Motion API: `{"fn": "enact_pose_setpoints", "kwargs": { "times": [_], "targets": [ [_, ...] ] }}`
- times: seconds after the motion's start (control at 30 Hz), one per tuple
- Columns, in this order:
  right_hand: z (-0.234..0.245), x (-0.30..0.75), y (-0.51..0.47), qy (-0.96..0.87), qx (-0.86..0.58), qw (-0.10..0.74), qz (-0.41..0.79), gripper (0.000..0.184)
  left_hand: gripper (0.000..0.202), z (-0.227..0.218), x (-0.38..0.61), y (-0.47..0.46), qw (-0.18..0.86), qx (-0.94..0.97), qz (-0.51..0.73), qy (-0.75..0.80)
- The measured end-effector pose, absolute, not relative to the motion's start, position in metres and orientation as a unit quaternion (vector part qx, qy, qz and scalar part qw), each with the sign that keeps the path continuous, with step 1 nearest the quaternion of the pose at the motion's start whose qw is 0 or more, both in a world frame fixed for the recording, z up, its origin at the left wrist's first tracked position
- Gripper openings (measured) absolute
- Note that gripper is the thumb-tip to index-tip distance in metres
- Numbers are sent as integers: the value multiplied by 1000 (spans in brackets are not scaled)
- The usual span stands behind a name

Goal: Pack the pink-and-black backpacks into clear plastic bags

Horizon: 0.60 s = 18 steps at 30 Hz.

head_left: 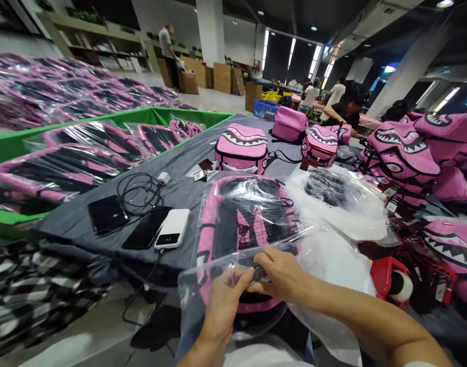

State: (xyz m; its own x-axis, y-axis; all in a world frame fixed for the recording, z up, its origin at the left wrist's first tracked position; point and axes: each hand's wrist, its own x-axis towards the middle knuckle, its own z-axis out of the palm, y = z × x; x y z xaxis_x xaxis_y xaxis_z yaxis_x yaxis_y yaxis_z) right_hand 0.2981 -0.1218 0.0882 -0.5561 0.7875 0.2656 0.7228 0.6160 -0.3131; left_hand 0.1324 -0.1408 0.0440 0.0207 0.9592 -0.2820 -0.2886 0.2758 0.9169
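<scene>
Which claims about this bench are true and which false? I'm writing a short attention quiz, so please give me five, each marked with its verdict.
1. Both the left hand and the right hand pinch a clear plastic bag. True.
2. The pink backpack under the hands has its toothy design facing up. False: its mostly black, pink-bordered side faces up.
3. Wrapped pink bags lie in the green-walled bin. True.
4. The white power bank is in that bin. False: it lies on the grey table, beside a black phone.
5. The right hand holds the red tape dispenser. False: the dispenser sits apart from both hands.
</scene>
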Motion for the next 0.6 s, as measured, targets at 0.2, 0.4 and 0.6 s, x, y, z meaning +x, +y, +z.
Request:
{"fn": "enact_pose_setpoints", "kwargs": {
  "times": [0.2,0.4,0.6],
  "targets": [
    [71,298,-104,-691,-461,304,466,37,64,31,117,-126,498,453,495,549],
    [98,309,-61,-435,-538,442,571,41,49,21,82,-155,278,600,501,559],
    [100,266,-69,-700,-501,410,301,19,74,34,75,-159,-199,705,502,460]
  ]
}}
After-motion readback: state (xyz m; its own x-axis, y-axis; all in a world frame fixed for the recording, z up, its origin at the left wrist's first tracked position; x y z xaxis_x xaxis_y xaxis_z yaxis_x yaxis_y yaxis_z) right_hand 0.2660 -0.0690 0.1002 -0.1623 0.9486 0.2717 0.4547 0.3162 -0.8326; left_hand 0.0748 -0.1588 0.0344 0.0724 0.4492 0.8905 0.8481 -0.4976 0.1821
